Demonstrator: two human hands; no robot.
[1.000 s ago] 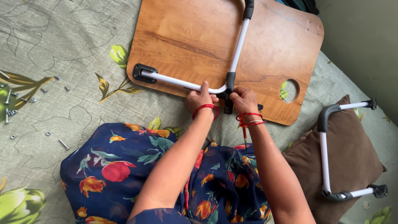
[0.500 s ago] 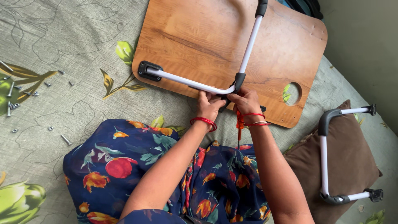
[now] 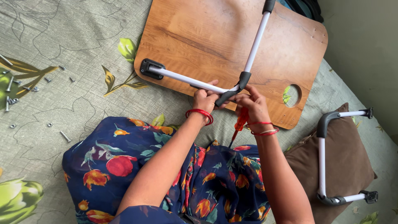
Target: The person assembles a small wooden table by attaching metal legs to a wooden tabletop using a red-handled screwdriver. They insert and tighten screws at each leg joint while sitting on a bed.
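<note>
Since a moment ago, a red screwdriver (image 3: pixel 240 123) hangs from the right hand (image 3: pixel 252 105), clenched around it. The left hand (image 3: pixel 204 98) stays wrapped on the white leg tube (image 3: pixel 188 80) at nine o'clock of its grey corner joint (image 3: pixel 236 86), so fastening looks paused.

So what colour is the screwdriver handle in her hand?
Orange-red, on the screwdriver in the right hand; head view.

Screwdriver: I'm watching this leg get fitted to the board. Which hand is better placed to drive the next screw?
Probably the right hand: it holds the screwdriver beside the leg. The left hand grips the leg's corner, steadying it.
</note>
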